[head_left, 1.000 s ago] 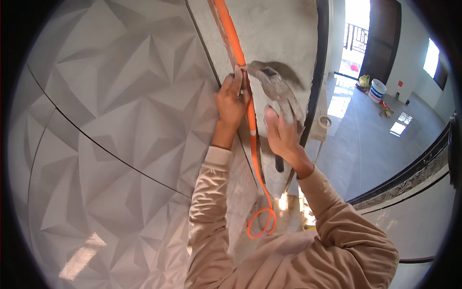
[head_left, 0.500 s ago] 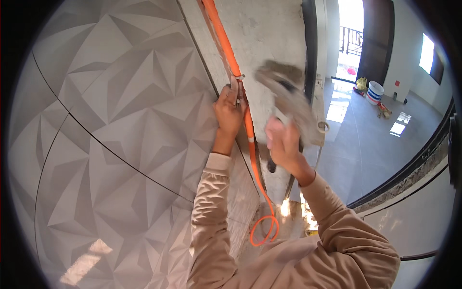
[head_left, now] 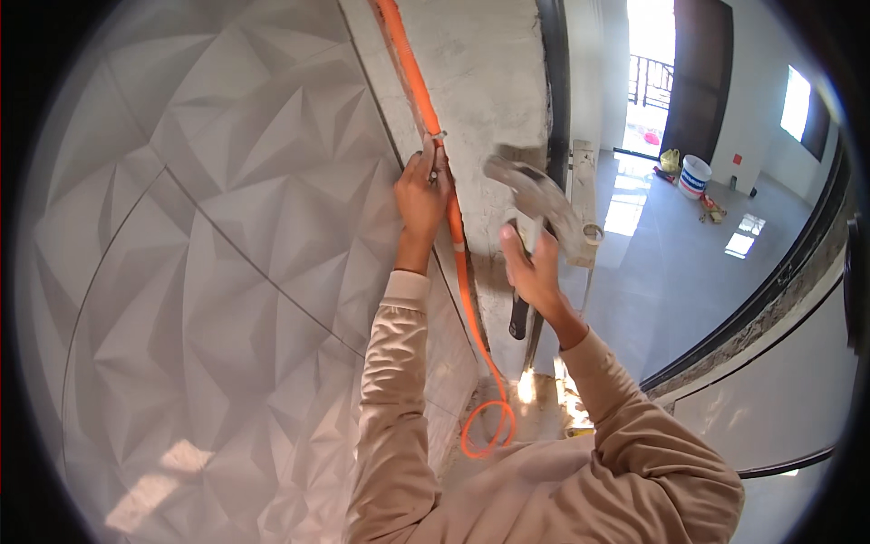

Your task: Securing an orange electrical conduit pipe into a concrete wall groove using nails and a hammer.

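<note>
An orange corrugated conduit (head_left: 412, 77) runs down a channel in the bare cement wall strip (head_left: 494, 72). A small pale clip (head_left: 437, 136) sits across it. Just below the clip, my left hand (head_left: 420, 204) lies against the conduit with its fingers pinched together; whatever small piece they hold is hidden. To the right, my right hand (head_left: 536, 267) grips a hammer (head_left: 548, 204) with a grey metal head, raised off the wall and a little blurred. The black end of its handle shows below my fist.
Grey tiles with a faceted pattern (head_left: 245, 218) cover the left side. Below hangs a loop of thin orange tubing (head_left: 467, 435). A roll of tape (head_left: 593, 234) is by the doorway edge. Beyond it, a white bucket (head_left: 695, 175) stands on the shiny floor (head_left: 652, 299).
The hammer, strongly blurred before, is now sharper, and my right hand sits slightly higher. My left hand stays by the clip. The whole view has shifted a little.
</note>
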`<state>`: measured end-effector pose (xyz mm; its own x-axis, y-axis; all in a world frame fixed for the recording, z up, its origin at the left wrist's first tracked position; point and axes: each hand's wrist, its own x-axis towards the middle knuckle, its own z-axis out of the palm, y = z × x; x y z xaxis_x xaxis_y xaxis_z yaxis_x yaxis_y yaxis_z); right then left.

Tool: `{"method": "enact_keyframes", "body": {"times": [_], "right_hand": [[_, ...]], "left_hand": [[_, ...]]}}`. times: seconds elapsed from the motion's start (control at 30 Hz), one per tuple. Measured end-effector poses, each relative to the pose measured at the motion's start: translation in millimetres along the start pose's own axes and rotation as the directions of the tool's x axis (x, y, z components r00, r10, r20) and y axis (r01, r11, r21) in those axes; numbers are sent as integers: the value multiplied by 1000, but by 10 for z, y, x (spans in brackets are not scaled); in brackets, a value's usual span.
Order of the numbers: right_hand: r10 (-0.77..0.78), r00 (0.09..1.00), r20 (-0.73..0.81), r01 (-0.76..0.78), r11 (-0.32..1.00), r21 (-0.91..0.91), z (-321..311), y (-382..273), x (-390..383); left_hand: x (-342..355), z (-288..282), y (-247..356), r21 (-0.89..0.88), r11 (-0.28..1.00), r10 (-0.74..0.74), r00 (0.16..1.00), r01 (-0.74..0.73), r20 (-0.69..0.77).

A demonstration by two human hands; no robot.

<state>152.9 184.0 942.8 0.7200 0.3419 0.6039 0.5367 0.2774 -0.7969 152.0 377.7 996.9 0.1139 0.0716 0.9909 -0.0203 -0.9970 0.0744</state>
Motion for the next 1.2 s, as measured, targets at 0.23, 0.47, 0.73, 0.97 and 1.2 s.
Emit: {"method": "enact_keyframes", "body": {"times": [0.23, 0.47, 0.73, 0.97, 1.2], "right_hand": [[167, 981, 100, -157, 982, -100, -492, 277, -882], [629, 620, 470, -681, 728, -77, -774, 583, -1775], [642, 621, 450, -689, 721, -77, -746, 568, -1909], [669, 648, 365, -678, 725, -125, -849, 508, -1744], [577, 804, 142, -582, 813, -9, -1044, 390, -1501]], "left_hand": [[-1483, -739, 907, -320, 72, -613, 295, 945, 733], [-2312, -1263, 1897, -50, -369, -271, -56, 928, 961], [-2484, -1460, 1840, 90, -491, -60, -137, 866, 989], [-2703, -1361, 1884, 86, -633, -193, -264, 769, 945], [-2551, -771, 1206, -368, 138, -868, 291, 919, 402]]}}
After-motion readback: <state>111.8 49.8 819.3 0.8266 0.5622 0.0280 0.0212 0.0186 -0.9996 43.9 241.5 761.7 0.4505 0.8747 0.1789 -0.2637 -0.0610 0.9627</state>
